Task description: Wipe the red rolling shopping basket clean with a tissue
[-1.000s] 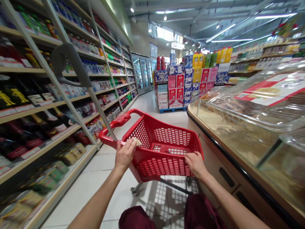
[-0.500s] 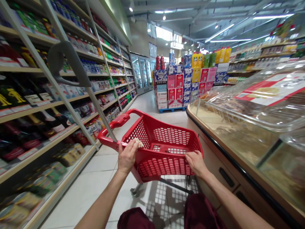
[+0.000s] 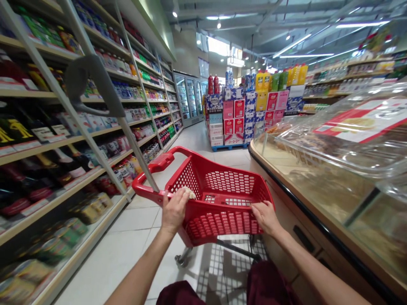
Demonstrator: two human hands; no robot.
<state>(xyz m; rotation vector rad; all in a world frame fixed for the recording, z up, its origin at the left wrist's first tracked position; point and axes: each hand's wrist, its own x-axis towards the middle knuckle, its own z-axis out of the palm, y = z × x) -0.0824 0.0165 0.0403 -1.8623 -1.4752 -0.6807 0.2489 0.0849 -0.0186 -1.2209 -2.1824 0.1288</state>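
A red plastic shopping cart [image 3: 219,220] with a perforated basket stands side-on before me. My left hand [image 3: 174,210] is closed over its near rim, close to the foot of the grey pole, and presses a crumpled whitish cloth [image 3: 190,192] against that rim. Around the near right corner, my right hand [image 3: 263,214] grips the rim, fingertips over the top edge. Part of the cloth is hidden under my left fingers. The grey pole leans up to the left and carries a grey hooked handle [image 3: 92,87].
Shelves [image 3: 51,146] of bottles and cans line the left. A display counter [image 3: 305,216] with clear food boxes [image 3: 352,127] runs along the right. Ahead, stacked drink cartons [image 3: 233,120] stand on a blue pallet, and glass-door fridges [image 3: 190,95] are farther back.
The cart has shifted slightly to the right, and both hands have moved with it. My left hand still holds the cloth at the rim.
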